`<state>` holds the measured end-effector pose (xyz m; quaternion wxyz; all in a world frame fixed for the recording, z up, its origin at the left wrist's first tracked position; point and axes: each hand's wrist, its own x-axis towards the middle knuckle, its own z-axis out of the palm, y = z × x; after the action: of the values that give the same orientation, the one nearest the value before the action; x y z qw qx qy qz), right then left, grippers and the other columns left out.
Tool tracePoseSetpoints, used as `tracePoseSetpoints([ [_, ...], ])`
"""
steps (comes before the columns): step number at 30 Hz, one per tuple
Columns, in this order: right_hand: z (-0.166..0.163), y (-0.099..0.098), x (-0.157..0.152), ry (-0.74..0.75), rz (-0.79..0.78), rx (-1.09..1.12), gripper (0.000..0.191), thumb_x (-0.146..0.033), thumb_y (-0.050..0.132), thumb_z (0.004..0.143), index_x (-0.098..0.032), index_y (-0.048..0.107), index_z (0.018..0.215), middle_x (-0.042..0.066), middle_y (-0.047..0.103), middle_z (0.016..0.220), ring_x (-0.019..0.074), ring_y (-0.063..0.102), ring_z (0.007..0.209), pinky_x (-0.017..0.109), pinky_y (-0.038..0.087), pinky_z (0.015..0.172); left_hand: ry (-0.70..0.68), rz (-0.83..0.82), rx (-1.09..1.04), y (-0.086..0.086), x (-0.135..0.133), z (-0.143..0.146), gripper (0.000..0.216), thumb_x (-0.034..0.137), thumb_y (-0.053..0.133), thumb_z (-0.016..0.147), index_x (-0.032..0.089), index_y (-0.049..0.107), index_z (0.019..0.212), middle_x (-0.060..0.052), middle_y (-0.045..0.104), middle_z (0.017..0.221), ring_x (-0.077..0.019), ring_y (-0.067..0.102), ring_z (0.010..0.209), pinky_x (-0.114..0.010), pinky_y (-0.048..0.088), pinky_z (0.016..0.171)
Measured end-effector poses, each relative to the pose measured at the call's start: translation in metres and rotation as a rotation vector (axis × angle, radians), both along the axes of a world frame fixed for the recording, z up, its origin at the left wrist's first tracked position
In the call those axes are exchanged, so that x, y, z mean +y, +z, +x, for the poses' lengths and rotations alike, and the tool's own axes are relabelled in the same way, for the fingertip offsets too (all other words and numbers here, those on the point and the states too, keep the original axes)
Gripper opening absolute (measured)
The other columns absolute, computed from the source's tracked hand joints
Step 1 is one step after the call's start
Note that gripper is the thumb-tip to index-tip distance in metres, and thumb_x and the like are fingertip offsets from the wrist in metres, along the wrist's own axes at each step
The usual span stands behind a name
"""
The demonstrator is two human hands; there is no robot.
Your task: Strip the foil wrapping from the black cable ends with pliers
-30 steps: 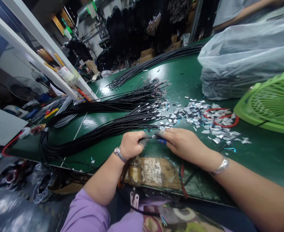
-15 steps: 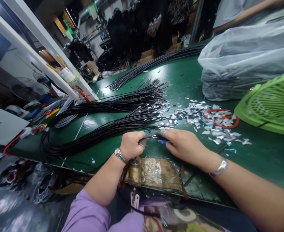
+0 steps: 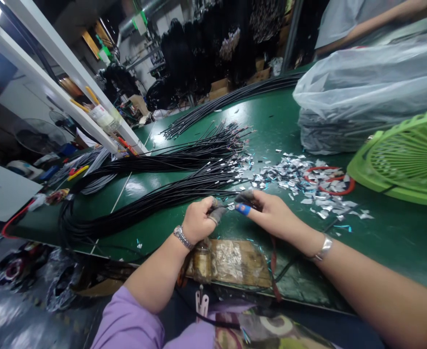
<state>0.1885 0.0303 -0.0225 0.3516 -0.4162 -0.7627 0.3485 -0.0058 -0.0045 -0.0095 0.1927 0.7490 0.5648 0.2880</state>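
My left hand [image 3: 197,219] is closed in a fist around the end of a thin black cable [image 3: 151,201] that runs off to the left over the green table [image 3: 380,232]. My right hand [image 3: 271,213] pinches the same cable's tip from the right; its fingertips wear grey and blue tape. Both hands meet near the table's front edge. Just behind them lies a thick bundle of black cables [image 3: 184,165] with stripped ends. A scatter of silver foil scraps [image 3: 293,177] lies to the right of those ends.
A green plastic fan guard [image 3: 402,160] and a large plastic bag of goods [image 3: 362,97] stand at the right. A red ring [image 3: 327,182] lies among the scraps. More cables [image 3: 231,99] stretch across the far table. Another person's arm [image 3: 366,22] shows at top right.
My right hand has lifted and turned slightly, showing the blue-taped fingertip more. The left hand keeps its grip in place. The view has shifted a little.
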Motion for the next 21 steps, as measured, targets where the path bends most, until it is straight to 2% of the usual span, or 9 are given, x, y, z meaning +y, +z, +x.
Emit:
tracePoseSetpoints([
  [4,-0.006,0.000,0.000,0.045,-0.224,0.246,0.031,-0.049,0.060,0.072,-0.019,0.062,0.078,0.003,0.065,0.072,0.0186,0.059,0.067,0.030,0.048,0.063,-0.072,0.029,0.052,-0.001,0.000,0.001,0.016,0.032,0.054,0.081,0.018,0.060,0.075,0.000,0.060,0.064,-0.0110,0.051,0.058,-0.022,0.036,0.056],
  [9,-0.006,0.003,-0.004,0.176,-0.466,0.238,0.027,-0.042,0.064,0.064,-0.018,0.055,0.056,-0.004,0.050,0.052,0.0111,0.044,0.051,0.024,0.035,0.048,-0.301,0.063,0.204,0.005,-0.001,0.001,0.021,0.033,0.054,0.081,0.017,0.059,0.067,-0.001,0.058,0.060,-0.0116,0.050,0.056,-0.023,0.034,0.055],
  [10,-0.006,0.003,-0.004,0.176,-0.515,0.243,0.027,-0.041,0.064,0.063,-0.018,0.054,0.054,-0.005,0.047,0.050,0.0098,0.040,0.049,0.023,0.032,0.045,-0.354,0.035,0.186,0.005,-0.001,0.002,0.022,0.033,0.054,0.080,0.017,0.058,0.066,-0.001,0.057,0.059,-0.0113,0.050,0.056,-0.023,0.033,0.055],
  [12,-0.006,0.002,-0.002,0.085,-0.564,0.286,0.028,-0.042,0.065,0.062,-0.019,0.051,0.054,-0.007,0.041,0.047,0.0083,0.035,0.046,0.022,0.028,0.043,-0.412,-0.053,0.089,0.005,-0.001,0.003,0.023,0.035,0.055,0.080,0.017,0.058,0.067,-0.001,0.058,0.060,-0.0106,0.051,0.056,-0.022,0.035,0.055],
  [14,-0.006,0.000,0.002,-0.066,-0.544,0.346,0.031,-0.047,0.063,0.063,-0.020,0.050,0.058,-0.008,0.039,0.047,0.0082,0.033,0.045,0.023,0.028,0.043,-0.354,-0.182,-0.069,0.005,0.000,0.004,0.026,0.040,0.055,0.081,0.016,0.056,0.070,0.000,0.057,0.060,-0.0093,0.051,0.054,-0.021,0.037,0.054],
  [16,-0.005,-0.004,0.006,-0.147,-0.461,0.347,0.034,-0.053,0.060,0.067,-0.020,0.050,0.061,-0.006,0.042,0.049,0.0097,0.037,0.046,0.024,0.031,0.046,-0.211,-0.347,-0.255,0.005,0.001,0.006,0.034,0.050,0.054,0.079,0.017,0.053,0.073,0.002,0.054,0.055,-0.0078,0.048,0.046,-0.020,0.036,0.048],
  [19,-0.003,-0.009,0.008,-0.110,-0.257,0.220,0.034,-0.054,0.053,0.075,-0.021,0.053,0.066,-0.002,0.054,0.058,0.0140,0.048,0.056,0.026,0.038,0.053,-0.030,-0.534,-0.486,0.007,0.004,0.007,0.044,0.060,0.055,0.073,0.017,0.049,0.075,0.005,0.050,0.049,-0.0062,0.043,0.036,-0.018,0.029,0.037],
  [21,-0.003,-0.011,0.005,-0.060,-0.127,0.131,0.032,-0.052,0.049,0.080,-0.021,0.055,0.071,0.001,0.059,0.064,0.0165,0.052,0.061,0.029,0.042,0.057,0.018,-0.564,-0.571,0.009,0.006,0.007,0.046,0.062,0.057,0.069,0.017,0.050,0.074,0.005,0.050,0.048,-0.0053,0.041,0.033,-0.017,0.025,0.034],
])
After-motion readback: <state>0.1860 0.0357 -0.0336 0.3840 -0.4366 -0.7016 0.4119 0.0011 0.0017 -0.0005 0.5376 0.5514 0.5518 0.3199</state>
